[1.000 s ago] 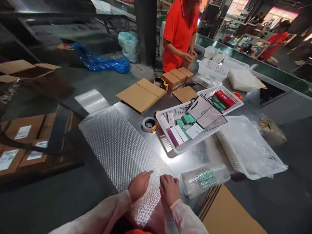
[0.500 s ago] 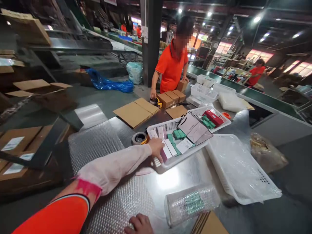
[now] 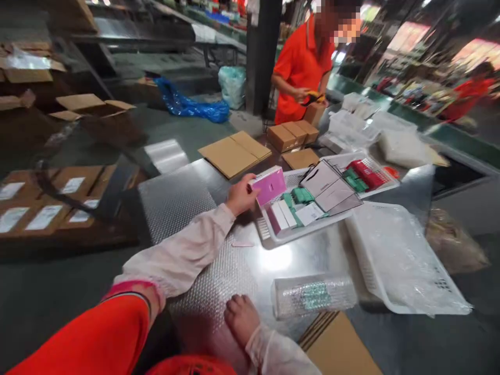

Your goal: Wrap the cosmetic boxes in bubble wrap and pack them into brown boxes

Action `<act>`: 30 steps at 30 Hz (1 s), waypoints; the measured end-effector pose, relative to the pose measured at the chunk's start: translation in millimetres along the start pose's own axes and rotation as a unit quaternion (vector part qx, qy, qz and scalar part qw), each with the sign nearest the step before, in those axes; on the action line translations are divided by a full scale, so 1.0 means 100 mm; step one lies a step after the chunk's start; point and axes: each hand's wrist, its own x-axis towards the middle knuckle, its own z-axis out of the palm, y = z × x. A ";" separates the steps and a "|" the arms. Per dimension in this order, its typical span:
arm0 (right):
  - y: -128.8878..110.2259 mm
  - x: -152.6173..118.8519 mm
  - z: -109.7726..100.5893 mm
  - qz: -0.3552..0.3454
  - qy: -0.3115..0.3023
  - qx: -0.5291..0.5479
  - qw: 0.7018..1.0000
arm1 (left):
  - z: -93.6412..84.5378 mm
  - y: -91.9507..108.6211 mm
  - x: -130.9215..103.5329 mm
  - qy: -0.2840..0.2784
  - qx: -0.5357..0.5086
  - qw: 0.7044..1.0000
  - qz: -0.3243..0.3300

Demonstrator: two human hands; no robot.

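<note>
My left hand (image 3: 242,195), in a pale sleeve, grips a flat pink box (image 3: 272,186) by its left edge, tilted up over the end of a white plastic basket (image 3: 279,240). In the basket lie white boxes (image 3: 282,214), green packets (image 3: 302,196), a white card (image 3: 310,213) and a pale paper bag (image 3: 323,183) with dark edging. My right hand (image 3: 242,319) rests, fingers loosely bent and holding nothing, at the edge of the bubble wrap (image 3: 219,281) on the metal table. Right of it lies a bubble-wrapped parcel (image 3: 314,297) with green inside.
A second white basket (image 3: 414,260) holds clear plastic. Folded cardboard (image 3: 234,153) and brown boxes (image 3: 291,134) sit at the table's far side, where a co-worker in orange (image 3: 302,67) handles a box. More cardboard (image 3: 339,346) lies near me.
My left hand has lifted the pink box at the basket's left end. My right hand has come further into view. The co-worker has raised the tape dispenser to a box. The view has shifted.
</note>
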 end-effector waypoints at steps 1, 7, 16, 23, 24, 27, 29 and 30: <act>0.03 0.02 -0.06 -0.026 -0.012 0.010 1.000 | -0.14 -0.27 -0.29 0.008 -0.080 0.997 -0.009; 0.24 0.09 -0.04 -0.093 -0.059 0.025 0.994 | -0.38 -1.48 -2.10 -0.072 -0.265 0.924 -0.268; 0.47 0.11 0.06 -0.215 0.053 0.001 0.975 | -0.07 -1.65 -2.49 -0.075 0.131 0.976 -0.159; 0.50 0.11 0.03 -0.242 0.065 -0.005 0.968 | 0.15 -1.80 -2.60 -0.090 0.177 0.980 -0.022; 0.50 0.11 0.02 -0.242 0.057 -0.005 0.969 | 0.15 -1.83 -2.61 -0.085 0.172 0.981 -0.019; 0.49 0.10 0.00 -0.239 0.046 -0.007 0.970 | 0.15 -1.88 -2.62 -0.088 0.163 0.983 -0.017; 0.48 0.09 0.01 -0.242 0.055 -0.011 0.969 | 0.14 -1.89 -2.60 -0.093 0.161 0.982 -0.017; 0.47 0.08 0.01 -0.243 0.060 -0.013 0.968 | 0.14 -1.89 -2.59 -0.097 0.161 0.982 -0.016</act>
